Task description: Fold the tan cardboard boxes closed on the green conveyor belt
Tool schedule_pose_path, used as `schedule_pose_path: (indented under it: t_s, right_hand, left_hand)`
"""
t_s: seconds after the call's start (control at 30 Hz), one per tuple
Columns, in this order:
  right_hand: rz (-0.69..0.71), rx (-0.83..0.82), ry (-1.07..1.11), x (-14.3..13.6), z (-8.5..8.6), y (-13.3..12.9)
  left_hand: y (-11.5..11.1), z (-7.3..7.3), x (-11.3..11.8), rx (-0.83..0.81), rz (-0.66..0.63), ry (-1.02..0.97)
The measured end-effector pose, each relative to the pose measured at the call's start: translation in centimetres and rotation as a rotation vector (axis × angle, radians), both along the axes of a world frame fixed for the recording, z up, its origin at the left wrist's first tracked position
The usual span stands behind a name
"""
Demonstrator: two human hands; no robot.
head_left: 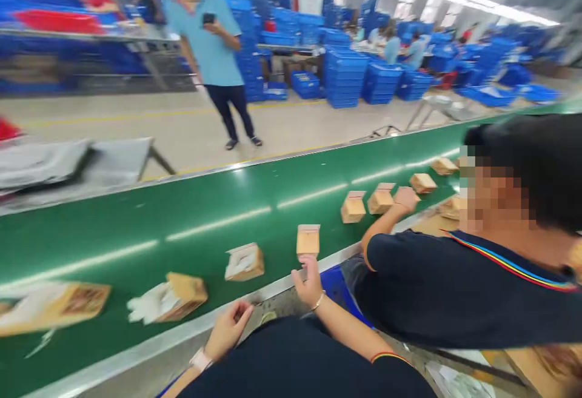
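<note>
My right hand (pixel 309 283) reaches to the near edge of the green conveyor belt (pixel 191 216), thumb and fingers apart. Its fingertips are at the near side of a small tan carton (pixel 308 242) with its flap up, and I cannot tell whether they touch it. My left hand (pixel 228 328) hangs by the metal belt edge with its fingers curled; what is in them, if anything, is hidden. In front of it on the belt lies an open carton (pixel 245 263) with white wrapping inside. Farther left is another open carton (pixel 188 292) with white material spilling out.
At my right a co-worker in a dark shirt (pixel 422 283) reaches over several cartons, one of them a carton (pixel 353 207) with a raised flap. A blurred carton (pixel 86 300) lies at far left. Across the belt stand a person in light blue (pixel 207 40) and stacked blue crates (pixel 346 77).
</note>
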State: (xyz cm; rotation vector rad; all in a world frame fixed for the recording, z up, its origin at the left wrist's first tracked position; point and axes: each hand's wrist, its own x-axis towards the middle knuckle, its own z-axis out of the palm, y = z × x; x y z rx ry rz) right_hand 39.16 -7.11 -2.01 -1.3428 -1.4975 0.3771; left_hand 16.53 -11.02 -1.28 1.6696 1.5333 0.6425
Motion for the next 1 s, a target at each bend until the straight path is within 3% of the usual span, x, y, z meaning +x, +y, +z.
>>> schedule_pose_path:
  t_s: [0.07,0.13,0.27,0.43,0.63,0.77,0.9,1.0]
  right_hand:
    - [0.152,-0.018,-0.053,-0.1,-0.5,0.1]
    - [0.272,-0.026,-0.135,-0.6,-0.9,0.8]
    - [0.427,-0.027,-0.337,-1.6,-1.3,3.7]
    - [0.469,-0.094,-0.55,-1.1,-1.3,6.3]
    - [0.458,-0.025,-0.619,-0.3,0.4,5.9]
    - [0.546,-0.086,-0.681,-0.9,1.6,6.4]
    - [0.592,-0.058,-0.665,-1.1,1.2,7.0]
    - [0.583,-0.005,-0.636,-0.6,0.2,6.3]
  left_hand:
    - [0.7,0.7,-0.4,0.063,0.21,0.0]
    - [2.0,0.7,-0.4,0.19,0.305,0.001]
    - [5.6,-0.9,0.4,0.396,0.156,0.017]
    - [8.5,-2.0,1.9,0.482,-0.037,0.078]
    - [8.2,-1.0,2.9,0.438,-0.156,0.204]
    - [7.5,-1.9,2.9,0.51,-0.118,0.188]
    - [6.7,-3.5,2.7,0.648,-0.151,0.103]
    - [5.8,-3.8,2.6,0.687,-0.127,0.084]
